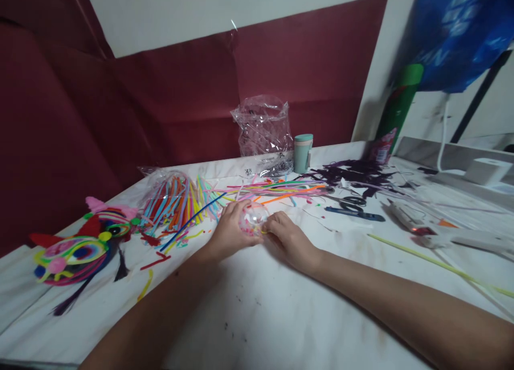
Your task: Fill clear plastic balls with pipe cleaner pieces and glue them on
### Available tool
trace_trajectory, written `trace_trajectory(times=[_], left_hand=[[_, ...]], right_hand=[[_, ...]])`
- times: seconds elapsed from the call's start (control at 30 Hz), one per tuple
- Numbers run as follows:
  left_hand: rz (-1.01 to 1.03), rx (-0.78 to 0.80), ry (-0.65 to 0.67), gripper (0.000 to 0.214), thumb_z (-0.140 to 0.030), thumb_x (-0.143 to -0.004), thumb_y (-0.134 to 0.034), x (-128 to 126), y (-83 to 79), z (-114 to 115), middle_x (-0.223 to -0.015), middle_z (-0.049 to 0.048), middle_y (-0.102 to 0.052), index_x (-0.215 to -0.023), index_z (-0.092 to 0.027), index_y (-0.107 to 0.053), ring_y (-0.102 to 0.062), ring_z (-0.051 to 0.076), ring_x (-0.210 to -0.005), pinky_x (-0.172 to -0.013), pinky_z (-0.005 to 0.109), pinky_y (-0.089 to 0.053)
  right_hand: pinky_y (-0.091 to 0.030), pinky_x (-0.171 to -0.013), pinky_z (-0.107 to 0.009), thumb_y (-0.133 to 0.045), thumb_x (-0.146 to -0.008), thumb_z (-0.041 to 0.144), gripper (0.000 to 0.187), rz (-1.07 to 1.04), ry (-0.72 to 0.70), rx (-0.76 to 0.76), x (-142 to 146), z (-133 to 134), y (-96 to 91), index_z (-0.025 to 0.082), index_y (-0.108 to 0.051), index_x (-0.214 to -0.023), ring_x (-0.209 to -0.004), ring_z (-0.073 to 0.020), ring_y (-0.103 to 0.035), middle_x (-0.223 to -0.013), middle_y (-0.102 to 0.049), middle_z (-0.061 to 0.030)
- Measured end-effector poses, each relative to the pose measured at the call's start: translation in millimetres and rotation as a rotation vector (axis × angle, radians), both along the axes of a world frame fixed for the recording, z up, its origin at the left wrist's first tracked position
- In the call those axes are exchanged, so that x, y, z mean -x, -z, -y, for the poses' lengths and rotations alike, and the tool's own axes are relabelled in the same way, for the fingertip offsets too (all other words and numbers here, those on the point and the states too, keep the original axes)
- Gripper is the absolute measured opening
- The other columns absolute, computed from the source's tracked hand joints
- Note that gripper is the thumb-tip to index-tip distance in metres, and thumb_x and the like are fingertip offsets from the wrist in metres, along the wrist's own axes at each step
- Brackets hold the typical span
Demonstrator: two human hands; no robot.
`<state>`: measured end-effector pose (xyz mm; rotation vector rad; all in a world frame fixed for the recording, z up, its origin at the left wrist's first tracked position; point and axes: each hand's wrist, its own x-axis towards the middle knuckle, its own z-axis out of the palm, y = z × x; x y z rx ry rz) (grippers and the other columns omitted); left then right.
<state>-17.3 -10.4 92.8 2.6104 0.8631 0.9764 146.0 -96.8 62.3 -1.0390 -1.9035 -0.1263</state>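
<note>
Head: white tabletop (289,322), maroon sheeting (313,75)

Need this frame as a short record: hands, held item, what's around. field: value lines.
left_hand: left hand, wrapped around the left side of the clear ball
right_hand: right hand, fingers at the ball's right edge; exact grip unclear
ball: transparent, pink specks
table_left: two colourful crafted figures with dark tassels
behind_left_hand: bundle of multicoloured fuzzy stems
back: crumpled clear bag, mint cup beside it
right_of_hands: scissors, blue cutter
back_right: dark purple strips
</note>
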Motion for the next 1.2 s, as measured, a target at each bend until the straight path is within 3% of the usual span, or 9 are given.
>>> trace_trajectory(times=[0.17, 0.37, 0.67, 0.73, 0.83, 1.0, 1.07, 1.2], left_hand=[[-0.028, -0.009, 0.068, 0.080, -0.027, -0.049, -0.079, 0.1, -2.7, -1.1, -0.123, 0.0056, -0.050, -0.122, -0.024, -0.045, -0.044, 0.028, -0.118, -0.103, 0.041, -0.036], [-0.010, 0.079, 0.103, 0.082, -0.028, -0.050, -0.080, 5.0, -4.1, -3.3, -0.124, 0.0053, -0.050, -0.123, -0.025, -0.043, -0.046, 0.028, -0.119, -0.102, 0.041, -0.037], [-0.006, 0.134, 0.159, 0.084, -0.028, -0.050, -0.081, 7.5, -1.5, -9.7, -0.125, 0.0065, -0.050, -0.124, -0.024, -0.042, -0.047, 0.028, -0.118, -0.101, 0.040, -0.039], [0.028, 0.085, 0.109, 0.083, -0.031, -0.051, -0.081, 5.9, 2.5, -9.9, -0.123, 0.0071, -0.050, -0.124, -0.024, -0.042, -0.048, 0.027, -0.116, -0.099, 0.040, -0.040], [0.088, -0.124, -0.048, 0.083, -0.035, -0.052, -0.080, 2.3, 9.7, -8.2, -0.122, 0.0097, -0.048, -0.124, -0.022, -0.041, -0.046, 0.029, -0.115, -0.099, 0.043, -0.039], [0.020, -0.471, -0.149, 0.077, -0.038, -0.058, -0.077, -2.1, 19.3, -1.7, -0.122, 0.0169, -0.043, -0.125, -0.016, -0.044, -0.043, 0.034, -0.114, -0.099, 0.048, -0.035], [0.005, -0.508, -0.157, 0.076, -0.038, -0.059, -0.076, -3.0, 21.1, 1.2, -0.122, 0.0175, -0.043, -0.125, -0.016, -0.044, -0.044, 0.034, -0.112, -0.098, 0.048, -0.036], [-0.012, -0.513, -0.151, 0.081, -0.036, -0.056, -0.079, -4.3, 22.3, 5.9, -0.125, 0.0182, -0.041, -0.126, -0.017, -0.043, -0.042, 0.035, -0.114, -0.098, 0.048, -0.036]], right_hand=[[-0.041, -0.064, -0.031, -0.042, -0.087, 0.009, 0.013, 0.039, -0.038, 0.003, -1.2, 1.9, -5.0, 0.020, -0.046, -0.081, -0.075, -0.0191, -0.043, -0.078, -0.046, -0.0049], [-0.041, -0.067, -0.033, -0.040, -0.090, 0.011, 0.012, -0.041, -0.115, -0.028, -1.0, 2.8, -5.4, 0.021, -0.046, -0.084, -0.078, -0.0196, -0.044, -0.079, -0.048, -0.0053], [-0.041, -0.068, -0.032, -0.045, -0.089, 0.013, 0.012, -0.108, -0.126, 0.004, -1.2, 3.2, -3.8, 0.022, -0.048, -0.082, -0.077, -0.0188, -0.046, -0.076, -0.048, -0.0036], [-0.042, -0.071, -0.032, -0.045, -0.089, 0.013, 0.011, -0.130, -0.102, 0.021, -2.4, 1.7, -2.9, 0.022, -0.049, -0.084, -0.081, -0.0189, -0.047, -0.079, -0.049, -0.0042], [-0.043, -0.074, -0.033, -0.049, -0.086, 0.018, 0.005, -0.215, -0.019, 0.072, -3.5, -0.7, -2.0, 0.021, -0.047, -0.089, -0.082, -0.0187, -0.049, -0.085, -0.049, -0.0049], [-0.036, -0.056, -0.027, -0.051, -0.083, 0.034, 0.020, -0.286, 0.162, 0.413, -2.0, -3.3, -2.2, 0.021, -0.044, -0.069, -0.059, -0.0141, -0.043, -0.062, -0.047, 0.0021], [-0.031, -0.052, -0.026, -0.049, -0.082, 0.033, 0.023, -0.285, 0.198, 0.516, -2.0, -4.1, -2.7, 0.020, -0.044, -0.064, -0.054, -0.0126, -0.039, -0.057, -0.044, 0.0035], [-0.029, -0.051, -0.025, -0.047, -0.079, 0.027, 0.023, -0.295, 0.153, 0.580, -3.3, -5.5, -3.8, 0.020, -0.043, -0.058, -0.053, -0.0118, -0.039, -0.054, -0.044, 0.0034]])
